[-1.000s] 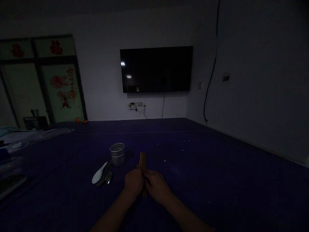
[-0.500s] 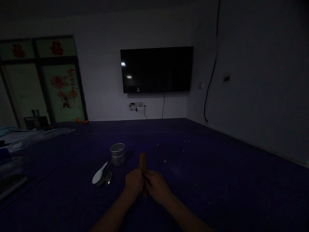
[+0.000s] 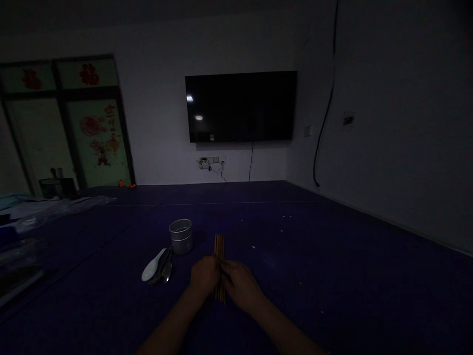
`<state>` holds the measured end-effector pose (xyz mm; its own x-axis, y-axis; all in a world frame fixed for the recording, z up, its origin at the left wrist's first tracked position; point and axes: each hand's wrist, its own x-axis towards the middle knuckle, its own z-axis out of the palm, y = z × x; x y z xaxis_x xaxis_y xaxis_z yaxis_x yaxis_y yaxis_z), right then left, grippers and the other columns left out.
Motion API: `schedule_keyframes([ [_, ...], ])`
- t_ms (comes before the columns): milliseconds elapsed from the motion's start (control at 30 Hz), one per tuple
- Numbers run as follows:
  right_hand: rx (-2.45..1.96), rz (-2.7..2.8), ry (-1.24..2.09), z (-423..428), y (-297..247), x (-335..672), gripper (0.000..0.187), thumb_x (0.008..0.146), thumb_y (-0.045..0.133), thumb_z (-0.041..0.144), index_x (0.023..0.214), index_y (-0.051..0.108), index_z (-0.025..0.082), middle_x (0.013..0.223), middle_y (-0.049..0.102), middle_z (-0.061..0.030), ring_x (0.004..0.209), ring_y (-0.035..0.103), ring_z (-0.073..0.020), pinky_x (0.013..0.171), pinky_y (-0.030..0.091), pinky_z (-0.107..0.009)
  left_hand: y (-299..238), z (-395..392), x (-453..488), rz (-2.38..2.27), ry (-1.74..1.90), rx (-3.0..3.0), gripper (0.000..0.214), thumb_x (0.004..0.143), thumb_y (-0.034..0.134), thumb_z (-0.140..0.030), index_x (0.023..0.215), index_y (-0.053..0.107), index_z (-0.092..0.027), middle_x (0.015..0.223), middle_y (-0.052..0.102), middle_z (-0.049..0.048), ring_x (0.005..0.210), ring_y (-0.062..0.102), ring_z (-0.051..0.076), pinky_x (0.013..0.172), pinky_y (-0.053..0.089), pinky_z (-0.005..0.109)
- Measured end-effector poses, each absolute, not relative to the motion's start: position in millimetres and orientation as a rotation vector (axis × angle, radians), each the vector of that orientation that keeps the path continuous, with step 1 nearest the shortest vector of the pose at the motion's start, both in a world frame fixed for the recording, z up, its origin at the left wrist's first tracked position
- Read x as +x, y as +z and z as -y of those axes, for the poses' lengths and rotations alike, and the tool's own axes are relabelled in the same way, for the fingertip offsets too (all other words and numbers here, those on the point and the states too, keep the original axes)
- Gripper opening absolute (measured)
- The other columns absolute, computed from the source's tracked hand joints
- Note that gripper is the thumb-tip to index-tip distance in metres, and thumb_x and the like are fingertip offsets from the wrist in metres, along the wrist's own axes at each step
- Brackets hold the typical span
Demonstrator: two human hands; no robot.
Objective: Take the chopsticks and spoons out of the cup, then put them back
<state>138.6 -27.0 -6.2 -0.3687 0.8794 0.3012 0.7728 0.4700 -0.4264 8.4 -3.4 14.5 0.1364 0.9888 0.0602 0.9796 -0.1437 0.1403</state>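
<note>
With the fingers of both the left hand point(image 3: 204, 277) and right hand point(image 3: 240, 281), we are clasping the chopsticks point(image 3: 219, 245), already forming one bundle and pointing away from us; whether they are touching the surface point(image 3: 281, 281), we are not discerning. Leftward and slightly farther, the spoons point(image 3: 151, 270) are lying grouped just beside the cup point(image 3: 181, 242); both sets are sitting outside it.

- The chopsticks point(image 3: 219, 246) are between the left hand point(image 3: 205, 277) and the right hand point(image 3: 242, 284)
- To the left of them, the cup point(image 3: 181, 242) stands on the surface point(image 3: 288, 266)
- Before the cup, at its left, lie the soup spoon point(image 3: 151, 268) and, on its right, the metal spoon point(image 3: 167, 272)
- Behind, on the wall point(image 3: 155, 113), the television point(image 3: 242, 107) is above the sockets point(image 3: 216, 159)
</note>
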Motion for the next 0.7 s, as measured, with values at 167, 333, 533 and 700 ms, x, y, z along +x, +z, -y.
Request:
schedule_keyframes([
  [167, -1.325, 2.242, 0.289, 26.2, -6.4, 139.2, 0.035, 0.087, 0.043, 0.020, 0.116, 0.061, 0.025, 0.120, 0.062, -0.0054, 0.111, 0.055, -0.0206, 0.096, 0.035, -0.032, 10.2, 4.7, 7.6, -2.007, 0.227, 2.357, 0.033, 0.090, 0.031, -0.023, 0.105, 0.061, -0.018, 0.099, 0.069, 0.0108, 0.089, 0.067, 0.021, 0.070, 0.050, 0.026],
  [333, -1.309, 2.241, 0.300, 24.5, -7.4, 139.6, 0.036, 0.087, 0.043, 0.020, 0.117, 0.060, 0.025, 0.121, 0.061, -0.0046, 0.113, 0.054, -0.0200, 0.097, 0.035, -0.032, 10.7, 6.9, 7.8, -2.014, 0.210, 2.387, 0.033, 0.091, 0.032, -0.023, 0.106, 0.061, -0.017, 0.097, 0.070, 0.0114, 0.089, 0.067, 0.022, 0.071, 0.050, 0.028],
  [533, -1.337, 2.244, 0.278, 22.1, -9.3, 138.8, 0.036, 0.086, 0.043, 0.019, 0.117, 0.061, 0.024, 0.125, 0.059, -0.0050, 0.117, 0.051, -0.0201, 0.100, 0.033, -0.032, 13.5, 7.4, 9.2, -2.001, 0.165, 2.393, 0.034, 0.092, 0.030, -0.023, 0.106, 0.061, -0.017, 0.098, 0.069, 0.0117, 0.090, 0.067, 0.021, 0.072, 0.049, 0.026],
  [700, -1.331, 2.248, 0.285, 22.2, -9.9, 139.0, 0.038, 0.087, 0.041, 0.019, 0.120, 0.059, 0.023, 0.129, 0.056, -0.0054, 0.120, 0.049, -0.0206, 0.102, 0.032, -0.035, 14.0, 6.8, 9.7, -1.988, 0.147, 2.388, 0.034, 0.091, 0.032, -0.023, 0.110, 0.059, -0.016, 0.100, 0.069, 0.0128, 0.092, 0.066, 0.023, 0.072, 0.050, 0.029],
])
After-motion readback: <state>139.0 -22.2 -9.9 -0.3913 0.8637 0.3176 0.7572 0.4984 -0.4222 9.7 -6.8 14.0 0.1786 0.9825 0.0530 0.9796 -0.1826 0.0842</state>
